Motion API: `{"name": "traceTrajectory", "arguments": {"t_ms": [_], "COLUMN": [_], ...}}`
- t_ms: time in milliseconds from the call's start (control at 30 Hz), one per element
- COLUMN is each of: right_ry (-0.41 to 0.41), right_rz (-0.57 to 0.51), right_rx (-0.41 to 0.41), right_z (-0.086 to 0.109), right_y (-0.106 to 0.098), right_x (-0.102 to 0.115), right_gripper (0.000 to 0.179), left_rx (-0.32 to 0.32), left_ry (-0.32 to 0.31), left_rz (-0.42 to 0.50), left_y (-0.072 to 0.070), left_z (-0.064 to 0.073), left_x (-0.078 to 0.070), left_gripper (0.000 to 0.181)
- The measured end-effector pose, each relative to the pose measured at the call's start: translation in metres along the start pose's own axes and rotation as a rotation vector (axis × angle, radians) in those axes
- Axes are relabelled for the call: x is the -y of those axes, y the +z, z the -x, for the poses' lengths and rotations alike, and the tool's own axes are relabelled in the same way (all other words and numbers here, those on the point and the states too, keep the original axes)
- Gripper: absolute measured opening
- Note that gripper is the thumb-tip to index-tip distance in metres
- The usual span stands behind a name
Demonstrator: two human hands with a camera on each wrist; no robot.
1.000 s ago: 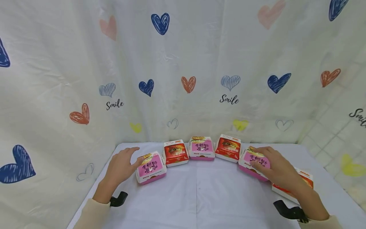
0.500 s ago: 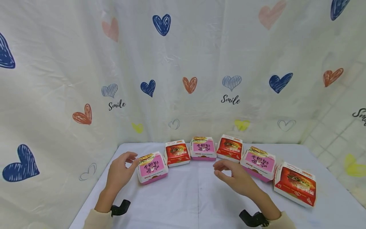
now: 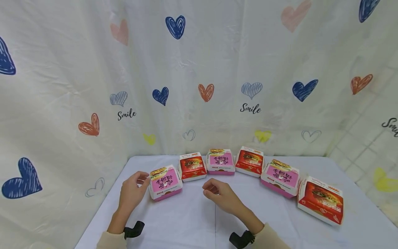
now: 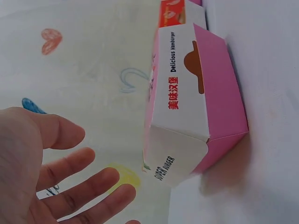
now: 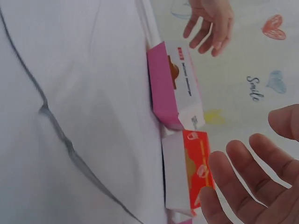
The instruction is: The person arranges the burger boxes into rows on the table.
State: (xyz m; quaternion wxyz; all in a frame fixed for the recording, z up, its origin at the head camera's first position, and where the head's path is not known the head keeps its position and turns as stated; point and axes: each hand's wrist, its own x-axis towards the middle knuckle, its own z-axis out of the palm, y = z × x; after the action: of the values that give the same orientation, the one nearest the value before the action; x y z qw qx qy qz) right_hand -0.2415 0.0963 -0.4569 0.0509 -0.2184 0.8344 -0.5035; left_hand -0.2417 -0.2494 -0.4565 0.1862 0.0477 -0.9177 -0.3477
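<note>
My left hand (image 3: pixel 133 193) hovers just left of the leftmost pink-and-white hamburger box (image 3: pixel 166 182), holding nothing. In the left wrist view its fingers are relaxed and apart from that box's side (image 4: pixel 226 86). My right hand (image 3: pixel 224 197) is over the middle of the table, in front of the red hamburger box (image 3: pixel 192 166) and the middle pink box (image 3: pixel 220 162). The right wrist view shows the right fingers (image 5: pixel 238 172) loosely bent, with no object between them. All the boxes are closed and stand in an arc, pink alternating with red.
Farther right in the arc are another red box (image 3: pixel 249 161), a pink box (image 3: pixel 280 177) and a red box (image 3: pixel 321 200) nearest the right edge. A white cloth (image 3: pixel 186 221) with a crease covers the table. Behind it hangs a heart-printed curtain (image 3: pixel 217 121).
My right hand has let go of the pink box on the right and moved left to mid-table. The left hand has drawn slightly nearer to me; the boxes keep their places.
</note>
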Motion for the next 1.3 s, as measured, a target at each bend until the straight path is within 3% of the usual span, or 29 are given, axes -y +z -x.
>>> {"name": "traceTrajectory", "arguments": {"t_ms": [167,367,567,800,1300], "right_ry": [0.027,0.094,0.143,0.168,0.192], "right_rz": [-0.065,-0.108,-0.142,-0.161,-0.133], "right_rx": [-0.002,-0.001,-0.007,-0.004,0.011], "right_z": [-0.013,-0.026,-0.039,-0.048,-0.062], "right_y": [0.022,0.046,0.065,0.076,0.089], "right_x": [-0.001,-0.002,-0.004,-0.007,-0.007], "right_gripper": [0.021,0.036,0.041,0.05,0.044], "left_rx": [0.029,0.085,0.112,0.151,0.214], "left_ry": [-0.039,-0.099,-0.118,-0.135,-0.107], "left_rz": [0.02,0.041,0.022,0.032,0.043], "left_y": [0.007,0.013,0.017,0.022,0.026], "left_z": [-0.001,-0.003,-0.003,-0.003,-0.002], "left_x": [0.006,0.009,0.013,0.019,0.024], "left_gripper": [0.025,0.039,0.047,0.054,0.065]}}
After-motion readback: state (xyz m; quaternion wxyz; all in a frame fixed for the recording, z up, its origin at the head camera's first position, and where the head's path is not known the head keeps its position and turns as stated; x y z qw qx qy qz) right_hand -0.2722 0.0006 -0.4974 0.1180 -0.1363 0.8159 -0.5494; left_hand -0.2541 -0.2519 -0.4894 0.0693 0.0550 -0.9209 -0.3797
